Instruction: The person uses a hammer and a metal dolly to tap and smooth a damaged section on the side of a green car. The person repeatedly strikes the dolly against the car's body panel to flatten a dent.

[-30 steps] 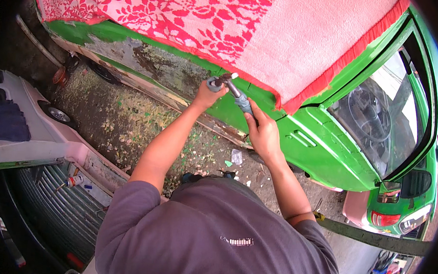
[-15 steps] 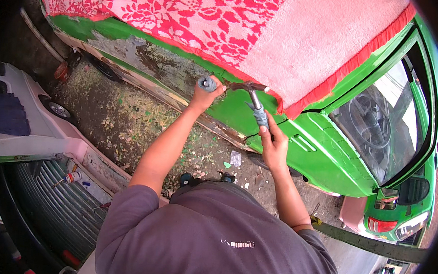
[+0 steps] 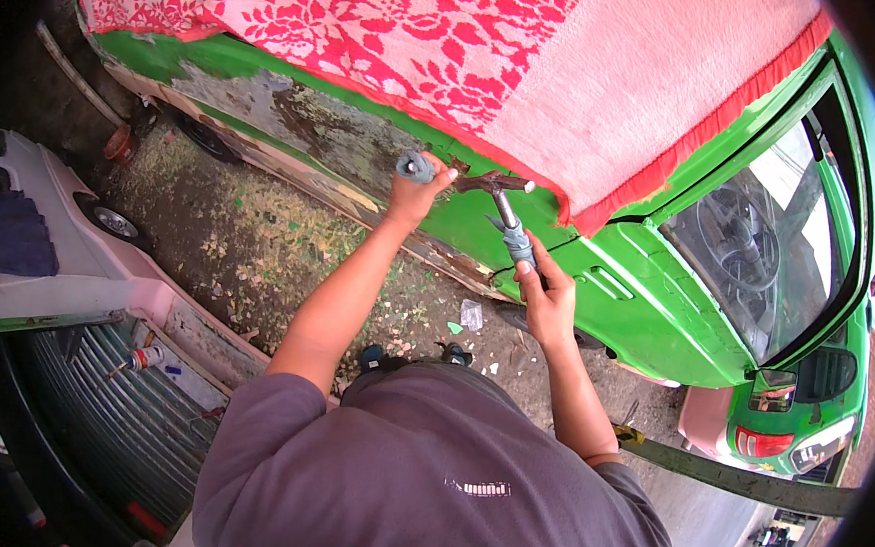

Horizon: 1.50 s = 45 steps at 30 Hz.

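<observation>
My left hand (image 3: pixel 413 200) is closed around a tool with a thick, grey-wrapped handle (image 3: pixel 414 166). It shows nearly end-on against the van's side; its working end is hard to make out, so I cannot tell its kind. My right hand (image 3: pixel 553 306) grips a hammer (image 3: pixel 506 214) by its grey-taped handle. The dark, worn hammer head is just right of my left hand, in front of the green panel. Peeling, scraped paint (image 3: pixel 317 116) covers the side of the green van (image 3: pixel 635 316) left of my hands. A pink-and-red patterned blanket (image 3: pixel 422 37) drapes over the van above them.
Paint flakes litter the ground (image 3: pixel 259 248). At the left stands a pale vehicle (image 3: pixel 121 289) with a ribbed cargo bed (image 3: pixel 99 403) holding a small can (image 3: pixel 144 358). A green bar (image 3: pixel 745 483) crosses at lower right. The van's side mirror (image 3: pixel 773 391) sticks out at right.
My right hand and the hammer have come slightly down toward me, the hammer head shifting a little left. My left hand holds its tool in almost the same spot.
</observation>
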Each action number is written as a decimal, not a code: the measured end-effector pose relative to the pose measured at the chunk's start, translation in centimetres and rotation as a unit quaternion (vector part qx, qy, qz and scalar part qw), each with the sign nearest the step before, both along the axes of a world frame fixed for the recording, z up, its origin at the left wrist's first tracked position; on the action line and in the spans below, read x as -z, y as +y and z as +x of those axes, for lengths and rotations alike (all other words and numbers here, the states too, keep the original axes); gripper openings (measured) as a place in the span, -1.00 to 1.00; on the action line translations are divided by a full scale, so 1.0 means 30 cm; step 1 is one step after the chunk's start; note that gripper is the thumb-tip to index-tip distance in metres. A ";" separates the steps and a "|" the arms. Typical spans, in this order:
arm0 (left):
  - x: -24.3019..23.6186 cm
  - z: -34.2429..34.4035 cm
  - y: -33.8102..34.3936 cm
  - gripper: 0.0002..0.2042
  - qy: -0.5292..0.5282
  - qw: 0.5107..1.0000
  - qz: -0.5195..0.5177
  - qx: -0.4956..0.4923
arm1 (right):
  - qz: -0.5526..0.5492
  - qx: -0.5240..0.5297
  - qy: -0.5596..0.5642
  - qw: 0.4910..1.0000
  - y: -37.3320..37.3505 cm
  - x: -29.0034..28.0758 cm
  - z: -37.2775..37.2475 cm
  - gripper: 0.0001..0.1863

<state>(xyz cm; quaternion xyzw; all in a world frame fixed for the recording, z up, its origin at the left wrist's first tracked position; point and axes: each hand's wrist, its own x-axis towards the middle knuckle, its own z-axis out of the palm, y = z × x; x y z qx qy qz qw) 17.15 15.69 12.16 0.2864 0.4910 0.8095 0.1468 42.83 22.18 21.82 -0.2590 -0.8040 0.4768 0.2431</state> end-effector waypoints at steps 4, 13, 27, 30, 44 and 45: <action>0.033 0.016 -0.006 -0.82 0.010 0.993 -0.113 -0.017 | 0.069 -0.028 0.006 0.997 -0.039 -0.083 -0.040 -0.55; 0.154 -0.037 -0.004 -0.69 0.037 0.987 -0.105 0.113 | 0.261 -0.079 -0.117 0.955 -0.090 -0.173 -0.093 -0.51; -0.027 0.013 -0.040 -0.79 0.006 1.000 -0.011 0.026 | 0.132 -0.030 0.034 0.990 -0.049 -0.192 -0.008 -0.53; -0.008 0.027 -0.029 -0.79 -0.020 0.999 0.020 0.015 | 0.087 -0.021 0.010 0.996 -0.044 -0.187 -0.004 -0.53; 0.010 0.058 -0.011 -0.81 -0.016 1.000 -0.020 -0.001 | 0.215 -0.065 0.059 0.973 -0.092 -0.216 -0.057 -0.50; 0.007 0.045 -0.011 -0.81 0.002 1.000 -0.019 -0.010 | 0.231 -0.076 0.080 0.967 -0.101 -0.219 -0.061 -0.49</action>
